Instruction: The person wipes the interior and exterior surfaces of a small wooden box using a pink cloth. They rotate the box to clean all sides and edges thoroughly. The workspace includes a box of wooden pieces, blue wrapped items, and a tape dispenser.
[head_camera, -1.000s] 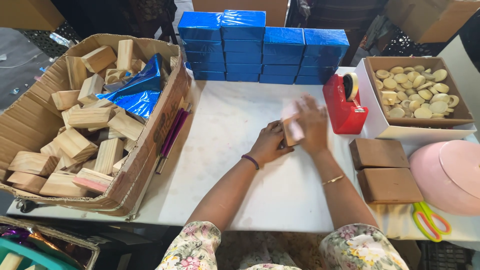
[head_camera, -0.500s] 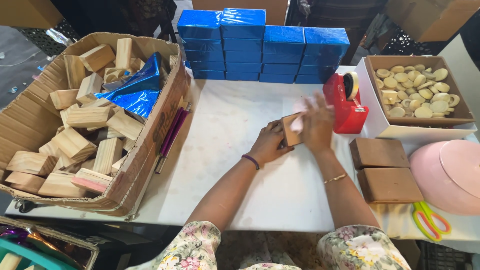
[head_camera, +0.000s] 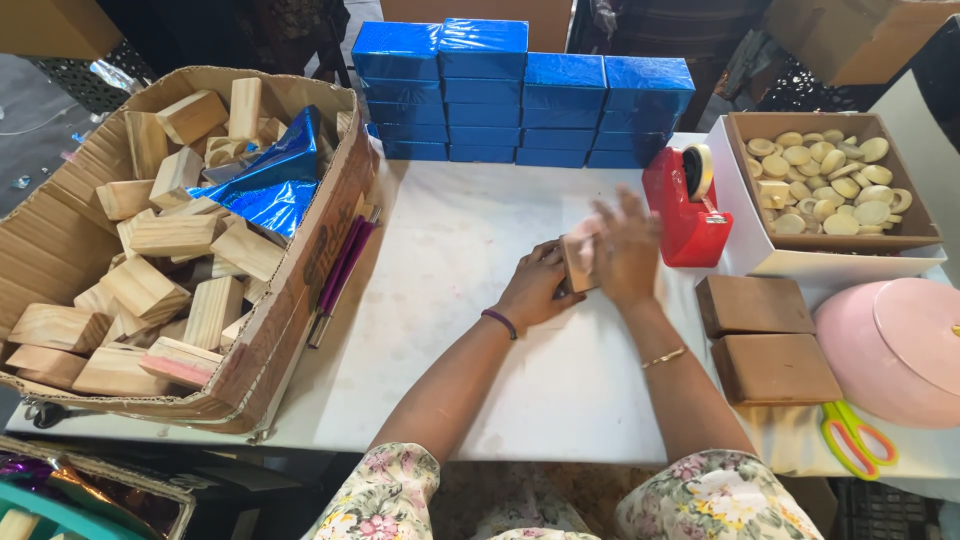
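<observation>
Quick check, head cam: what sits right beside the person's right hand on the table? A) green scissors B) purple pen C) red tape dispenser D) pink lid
C: the red tape dispenser stands just to the side of the right hand, which with the left hand holds a small wooden block; the scissors lie far off at the table's near edge.

Matt bare wooden block (head_camera: 577, 262), glossy blue foil-wrapped boxes (head_camera: 520, 95), rough corrugated cardboard box (head_camera: 55, 240), shiny red plastic tape dispenser (head_camera: 683, 210)
</observation>
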